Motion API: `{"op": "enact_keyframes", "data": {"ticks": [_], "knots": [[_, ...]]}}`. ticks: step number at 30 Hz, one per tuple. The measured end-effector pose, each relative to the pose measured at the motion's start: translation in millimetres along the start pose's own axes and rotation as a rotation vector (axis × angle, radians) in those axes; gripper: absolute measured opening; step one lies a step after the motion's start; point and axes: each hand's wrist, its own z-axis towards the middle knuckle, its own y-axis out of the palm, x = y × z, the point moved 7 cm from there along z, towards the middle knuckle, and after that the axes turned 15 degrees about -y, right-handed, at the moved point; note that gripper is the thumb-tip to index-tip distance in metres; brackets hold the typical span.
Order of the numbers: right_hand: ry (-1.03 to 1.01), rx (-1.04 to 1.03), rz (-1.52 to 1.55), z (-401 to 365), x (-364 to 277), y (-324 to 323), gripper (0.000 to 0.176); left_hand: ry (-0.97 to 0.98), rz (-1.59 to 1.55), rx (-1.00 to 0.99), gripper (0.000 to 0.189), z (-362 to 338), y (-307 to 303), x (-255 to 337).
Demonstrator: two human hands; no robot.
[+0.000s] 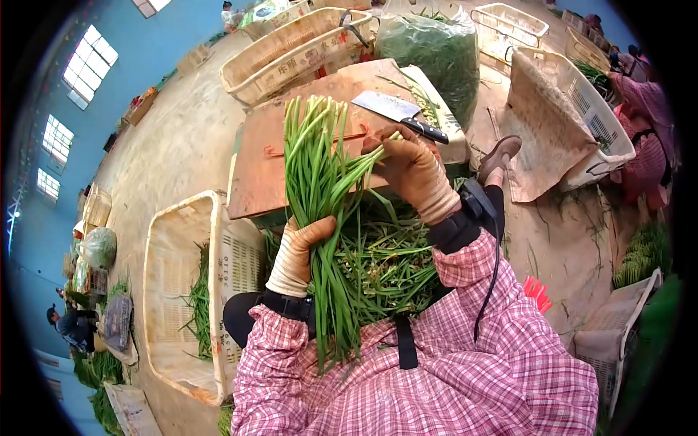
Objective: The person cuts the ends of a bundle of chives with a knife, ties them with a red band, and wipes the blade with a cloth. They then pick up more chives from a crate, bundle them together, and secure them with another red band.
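My left hand (pixel 302 251), in a worn glove, is wrapped round a thick bunch of long green stalks (pixel 311 156), pale ends up and leaves hanging over my lap. With my right hand (pixel 407 163), gloved too, I pinch the pale ends of a few stalks beside the bunch. Behind the hands, a reddish wooden board (pixel 254 178) carries a cleaver (pixel 389 107) with a black handle and some red ties (pixel 273 152). Loose green leaves (pixel 385 265) are heaped below my hands.
A cream crate (pixel 215 291) with some leaves stands at the left; another long crate (pixel 291 62) lies beyond the board. A plastic bag of greens (pixel 429 62) is behind the cleaver. A cloth-draped crate (pixel 614 123) and another person (pixel 643 138) are at the right.
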Motion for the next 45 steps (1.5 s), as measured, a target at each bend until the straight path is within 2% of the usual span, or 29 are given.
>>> {"op": "enact_keyframes", "data": {"ticks": [2,3,6,7,10,11,12,14,15,16,18,21,24,25,26,28,29,30,32,34,36,37,40,41,42,44,45], "knots": [[0.029,-0.077,-0.043,8,-5,2,0.015,0.014,0.015,-0.004,0.044,0,1,-3],[0.101,-0.015,-0.158,9,-9,-1,0.019,0.023,0.026,-0.008,0.044,1,2,-4],[0.216,-0.263,-0.677,14,-31,18,0.024,0.037,0.025,0.0,0.043,-1,8,-5],[0.237,-0.353,-0.753,15,-37,29,0.027,0.037,0.038,0.012,0.043,-2,10,-4],[0.156,-0.285,-1.063,21,-53,32,0.026,0.04,0.079,0.031,0.041,-1,15,-3],[-0.52,-0.458,-1.658,24,-75,61,0.029,0.043,0.09,0.03,0.041,1,14,-5],[-0.57,-0.365,-1.601,18,-81,59,0.031,0.044,0.102,0.029,0.04,3,13,-6],[-0.73,-0.416,-1.689,1,-78,76,0.034,0.065,0.114,0.035,0.04,6,15,-8],[-0.712,-0.437,-1.699,-1,-71,77,0.036,0.081,0.118,0.039,0.04,8,17,-10],[-0.787,-0.445,-1.862,-5,-64,80,0.039,0.096,0.124,0.043,0.041,9,16,-12],[-0.692,-0.392,-1.86,-3,-52,63,0.034,0.083,0.139,0.053,0.043,11,13,-16],[-0.427,-0.37,-1.553,2,-34,43,0.03,0.108,0.129,0.075,0.044,13,9,-20],[-0.042,-0.129,-1.042,-6,-52,35,0.024,0.099,0.118,0.093,0.042,13,4,-24],[-0.07,0.033,-0.755,-18,-77,49,0.024,0.097,0.122,0.097,0.04,13,0,-24],[-0.297,-0.09,-0.628,-18,-94,46,0.024,0.09,0.126,0.103,0.038,11,-5,-23],[-0.185,-0.45,-0.166,-28,-104,45,0.022,0.074,0.107,0.095,0.036,12,-10,-24],[0.055,-0.307,-0.654,-30,-96,40,0.022,0.074,0.104,0.102,0.036,13,-13,-26],[0.007,-0.315,-0.947,-22,-74,27,0.023,0.074,0.107,0.107,0.036,14,-14,-27],[-0.303,-0.27,-1.358,-17,-63,28,0.023,0.063,0.112,0.089,0.041,17,-11,-28],[-0.564,-0.341,-1.557,-13,-47,40,0.032,0.068,0.088,0.075,0.048,19,-11,-34],[-0.584,-0.344,-1.726,-10,-31,45,0.034,0.086,0.102,0.091,0.051,17,-7,-34],[-0.55,-0.349,-1.74,-6,-22,39,0.027,0.107,0.105,0.098,0.051,15,-4,-34],[-0.586,-0.341,-1.568,-8,-15,38,0.02,0.117,0.09,0.089,0.051,14,-5,-33],[-0.492,-0.31,-1.508,-10,-15,38,0.017,0.117,0.083,0.085,0.05,15,-8,-35],[-0.199,-0.245,-1.278,-15,-17,36,0.016,0.119,0.076,0.08,0.05,17,-10,-36],[-0.266,-0.419,-0.93,-25,-53,52,0.015,0.076,0.065,0.076,0.047,17,-20,-38],[-0.239,-0.35,-0.432,-26,-60,48,0.016,0.05,0.06,0.075,0.046,15,-24,-40]]}}
